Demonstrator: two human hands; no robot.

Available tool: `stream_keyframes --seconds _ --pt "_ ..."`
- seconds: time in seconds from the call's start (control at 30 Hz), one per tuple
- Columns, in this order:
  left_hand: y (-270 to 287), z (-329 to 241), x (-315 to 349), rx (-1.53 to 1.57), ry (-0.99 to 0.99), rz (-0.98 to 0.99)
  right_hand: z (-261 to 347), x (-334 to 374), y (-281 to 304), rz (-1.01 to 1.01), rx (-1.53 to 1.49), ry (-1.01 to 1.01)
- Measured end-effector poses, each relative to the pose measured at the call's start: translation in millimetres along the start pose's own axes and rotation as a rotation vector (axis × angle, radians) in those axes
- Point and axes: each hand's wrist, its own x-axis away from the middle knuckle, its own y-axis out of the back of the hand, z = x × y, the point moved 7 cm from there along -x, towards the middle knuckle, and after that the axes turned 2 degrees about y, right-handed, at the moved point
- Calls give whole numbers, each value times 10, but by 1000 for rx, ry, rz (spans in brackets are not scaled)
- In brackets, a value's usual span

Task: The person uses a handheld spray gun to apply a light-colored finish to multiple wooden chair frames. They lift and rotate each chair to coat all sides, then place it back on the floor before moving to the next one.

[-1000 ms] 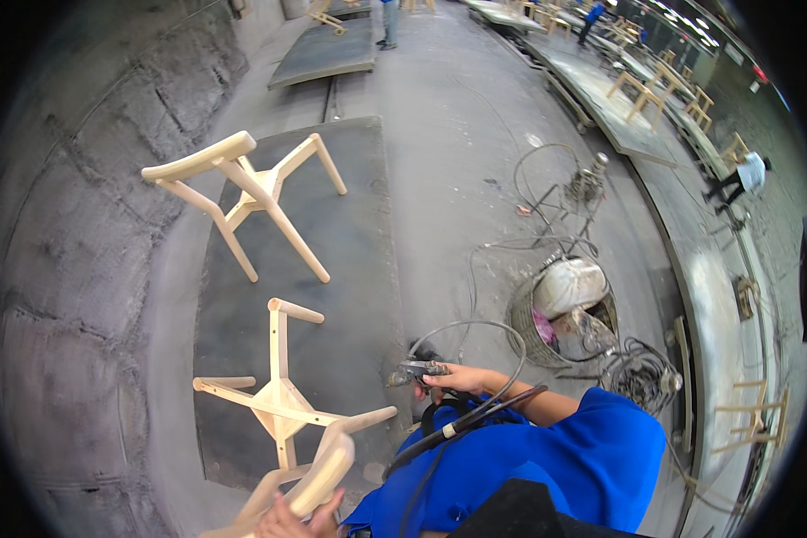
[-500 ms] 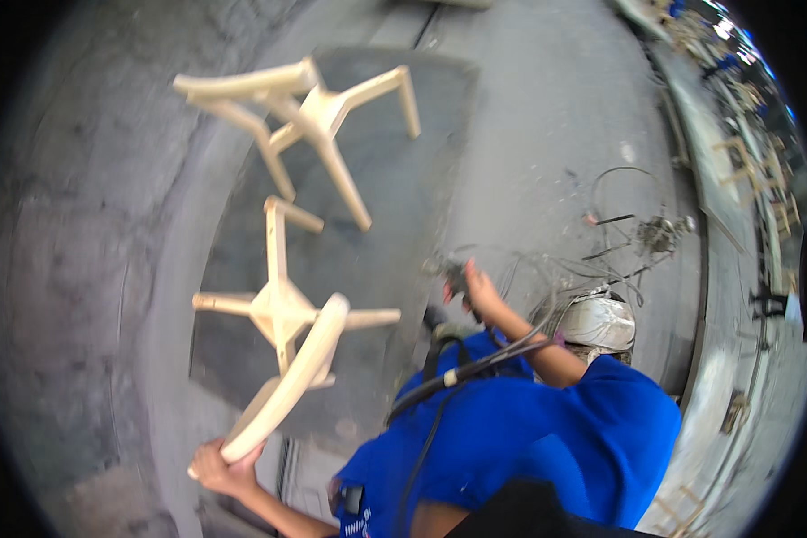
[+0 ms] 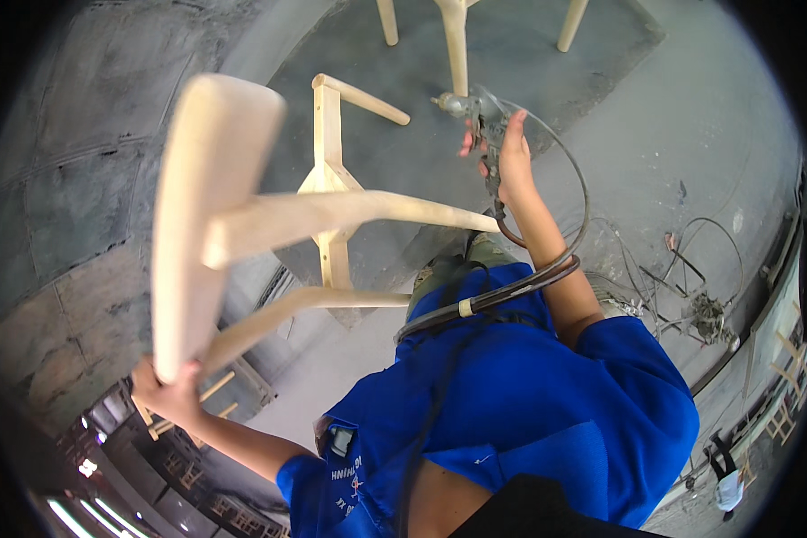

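My left hand (image 3: 166,392) grips the lower end of the curved backrest of a bare pale-wood chair frame (image 3: 208,215). The frame is tilted, with its backrest closest to my view and its legs and crossed seat rails reaching away over the floor. In my right hand (image 3: 513,166) is a spray gun (image 3: 486,117), its fingers wrapped round the handle and its nozzle turned left toward the chair frame. A dark hose (image 3: 502,291) runs from the gun past my forearm and waist. I cannot see any spray leaving the nozzle.
Legs of another wooden chair frame (image 3: 457,49) stand on a dark floor sheet (image 3: 592,67) at the far side. Tangled hoses and a dirty metal device (image 3: 710,316) lie at right. Stained grey panels (image 3: 81,179) line the left. A person (image 3: 728,489) is at lower right.
My left hand has lifted and tipped the chair frame, bringing its backrest closer. The spray gun has come up in my right hand. The view has shifted, so the other chair sits at the top edge.
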Motion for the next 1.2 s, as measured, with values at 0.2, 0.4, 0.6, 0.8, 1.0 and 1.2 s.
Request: stream_keyframes --seconds 0.2,0.4,0.6,0.8,1.0,1.2 --pt "132 310 -429 49 227 -287 -447 -94 242 -103 -4 -108" --pt "-759 377 -631 -90 208 -717 -1191 246 1094 -326 52 -241" --pt "-2951 637 475 345 420 -182 -1516 883 1611 -381 359 -229" --pt "-3828 1019 2226 848 960 182 -2301 1375 992 -219 555 -438" --pt "-4062 1513 1646 840 961 193 -2799 670 -1078 -44 469 -354" --pt "-4007 1612 1297 771 945 164 -2579 -43 -2817 70 192 -194"
